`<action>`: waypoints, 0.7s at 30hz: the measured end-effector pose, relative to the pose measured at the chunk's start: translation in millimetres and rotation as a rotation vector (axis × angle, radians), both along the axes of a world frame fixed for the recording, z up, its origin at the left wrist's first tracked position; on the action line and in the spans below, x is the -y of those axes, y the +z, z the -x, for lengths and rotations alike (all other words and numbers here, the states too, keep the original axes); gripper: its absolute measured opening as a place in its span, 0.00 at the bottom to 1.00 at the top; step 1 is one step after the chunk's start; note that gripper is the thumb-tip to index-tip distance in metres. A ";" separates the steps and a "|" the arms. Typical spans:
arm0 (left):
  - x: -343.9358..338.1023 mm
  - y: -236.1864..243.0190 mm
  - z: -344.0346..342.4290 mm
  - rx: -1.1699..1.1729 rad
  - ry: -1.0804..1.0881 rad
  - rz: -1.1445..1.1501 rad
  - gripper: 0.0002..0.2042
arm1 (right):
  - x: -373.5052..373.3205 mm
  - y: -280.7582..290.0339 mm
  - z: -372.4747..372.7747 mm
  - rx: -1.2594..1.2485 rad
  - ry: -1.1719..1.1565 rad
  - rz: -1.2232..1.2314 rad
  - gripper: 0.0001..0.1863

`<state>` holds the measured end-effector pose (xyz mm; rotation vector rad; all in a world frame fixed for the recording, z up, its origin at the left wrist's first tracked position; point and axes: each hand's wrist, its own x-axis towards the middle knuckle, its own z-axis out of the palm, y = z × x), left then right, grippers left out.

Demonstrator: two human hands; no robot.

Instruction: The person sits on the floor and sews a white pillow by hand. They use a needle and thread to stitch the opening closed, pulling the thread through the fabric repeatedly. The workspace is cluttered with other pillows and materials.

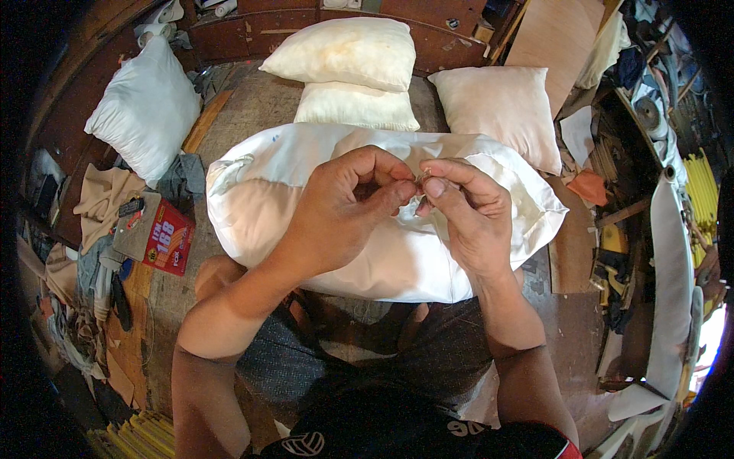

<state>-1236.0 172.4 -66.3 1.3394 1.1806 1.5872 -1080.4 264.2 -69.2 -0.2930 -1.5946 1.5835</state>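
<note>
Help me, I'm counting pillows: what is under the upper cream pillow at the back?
Under the upper cream pillow, a lower cream pillow sticks out at the near side. The rest of that pillow is covered, so anything else beneath cannot be seen.

Red box [170,241] at left, near beige cloth [107,190]. White pillow [149,107] far left. Plywood sheet [552,46] far right, beyond pale-pink pillow [497,111]. Orange scrap [587,187] at right.

I'm seeing a cramped workshop, upholstery-like: stuffed pale cushions [344,53] are lying by the far edge of the floor [172,306], fabric scraps [107,199] are littering its left edge, a wooden board [554,46] is leaning at its far right corner.
</note>
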 end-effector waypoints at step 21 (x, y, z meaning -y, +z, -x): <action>5.1 11.2 -14.1 -0.166 0.187 -0.135 0.05 | 18.0 -1.2 4.4 0.026 -0.204 -0.212 0.10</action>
